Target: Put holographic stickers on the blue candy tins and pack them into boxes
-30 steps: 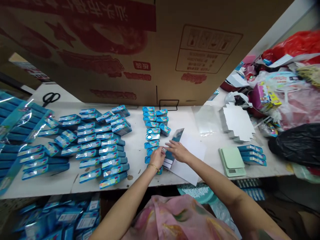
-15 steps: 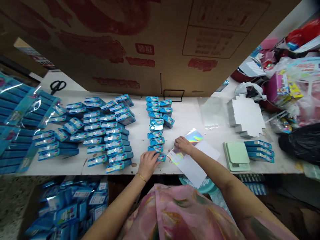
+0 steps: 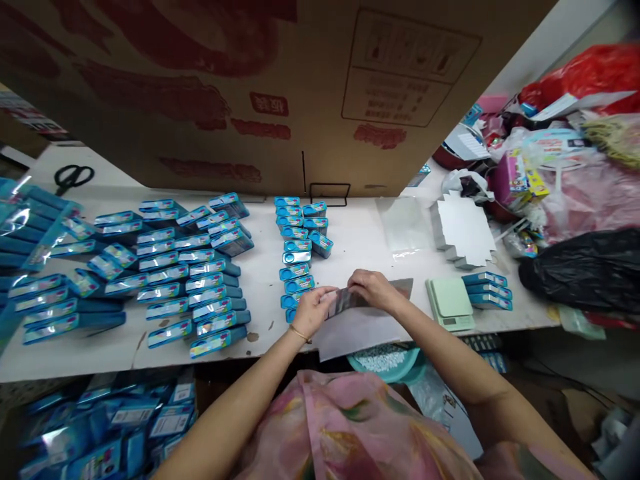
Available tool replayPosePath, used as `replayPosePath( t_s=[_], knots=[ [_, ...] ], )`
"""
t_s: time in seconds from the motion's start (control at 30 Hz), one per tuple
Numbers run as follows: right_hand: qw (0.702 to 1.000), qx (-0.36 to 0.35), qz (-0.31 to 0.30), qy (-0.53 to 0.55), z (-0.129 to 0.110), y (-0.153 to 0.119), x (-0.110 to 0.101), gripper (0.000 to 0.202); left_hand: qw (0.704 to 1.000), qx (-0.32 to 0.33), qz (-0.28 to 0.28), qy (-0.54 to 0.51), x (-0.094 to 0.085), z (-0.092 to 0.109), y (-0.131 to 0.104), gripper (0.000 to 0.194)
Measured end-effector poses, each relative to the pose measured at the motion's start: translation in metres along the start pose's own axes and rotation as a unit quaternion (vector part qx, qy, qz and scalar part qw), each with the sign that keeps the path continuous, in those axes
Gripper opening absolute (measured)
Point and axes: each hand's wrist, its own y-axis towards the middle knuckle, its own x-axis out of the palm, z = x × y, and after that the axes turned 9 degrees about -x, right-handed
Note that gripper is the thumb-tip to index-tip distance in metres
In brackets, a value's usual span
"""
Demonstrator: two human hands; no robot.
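My left hand (image 3: pixel 314 311) pinches the left end of a shiny holographic sheet (image 3: pixel 354 301) near the table's front edge. On the same sheet, right of it, my right hand (image 3: pixel 371 289) closes its fingers on the upper edge. White backing paper (image 3: pixel 357 331) lies below both hands and reaches over the table edge. Just left of my left hand runs a column of small blue boxes (image 3: pixel 295 271). Further left stand several rows of the same blue boxes (image 3: pixel 207 280).
A large cardboard box (image 3: pixel 320 87) stands at the back. Black scissors (image 3: pixel 74 177) lie at the left. To the right are a green scale (image 3: pixel 451 299), stacked white cards (image 3: pixel 465 230) and a black bag (image 3: pixel 583 270). A turquoise basin (image 3: pixel 385 360) sits below the edge.
My left hand has left the lowest blue box in the column and taken hold of the sheet. The sheet has turned and come up off the table a little, and the view has shifted right.
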Motion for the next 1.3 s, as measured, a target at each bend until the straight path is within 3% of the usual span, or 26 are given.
replayPosePath(
  t_s=[0.1, 0.2, 0.33, 0.4, 0.5, 0.6, 0.7, 0.8, 0.93, 1.03, 1.2, 1.3],
  knots=[
    [0.987, -0.086, 0.071, -0.117, -0.007, -0.001, 0.011, 0.024, 0.975, -0.107, -0.002, -0.192, 0.006, -0.001, 0.005, 0.032],
    [0.969, -0.145, 0.092, -0.18, -0.007, -0.006, 0.026, 0.03, 0.938, -0.162, 0.005, -0.308, 0.01, 0.0, 0.002, 0.036],
    [0.975, -0.109, 0.092, -0.173, -0.007, -0.015, 0.037, 0.032, 0.92, -0.165, 0.036, -0.354, 0.018, -0.001, 0.004, 0.035],
    [0.983, -0.071, 0.104, -0.132, -0.013, -0.019, 0.035, 0.029, 0.929, -0.156, 0.051, -0.332, 0.022, -0.007, 0.014, 0.032],
    [0.984, -0.001, 0.176, -0.006, -0.03, -0.022, 0.025, 0.021, 0.954, -0.138, 0.089, -0.252, 0.023, -0.017, 0.035, 0.028],
    [0.935, 0.11, 0.267, 0.204, -0.051, -0.021, 0.017, 0.014, 0.973, -0.098, 0.14, -0.153, 0.012, -0.021, 0.046, 0.03],
    [0.836, 0.211, 0.292, 0.415, -0.069, -0.013, 0.018, 0.012, 0.976, -0.025, 0.193, -0.094, -0.008, -0.019, 0.032, 0.035],
    [0.764, 0.243, 0.269, 0.533, -0.085, -0.005, 0.024, 0.014, 0.981, -0.017, 0.147, -0.123, -0.027, -0.022, 0.001, 0.041],
    [0.749, 0.22, 0.25, 0.573, -0.102, 0.004, 0.035, 0.015, 0.966, -0.065, 0.046, -0.246, -0.041, -0.028, -0.034, 0.048],
    [0.722, 0.244, 0.235, 0.604, -0.108, 0.01, 0.05, 0.016, 0.938, -0.112, 0.008, -0.327, -0.046, -0.032, -0.05, 0.046],
    [0.66, 0.322, 0.276, 0.62, -0.108, 0.02, 0.093, 0.02, 0.909, -0.204, 0.102, -0.347, -0.056, -0.046, -0.064, 0.041],
    [0.683, 0.338, 0.3, 0.574, -0.107, 0.024, 0.119, 0.021, 0.92, -0.197, 0.135, -0.31, -0.063, -0.06, -0.064, 0.042]
  ],
)
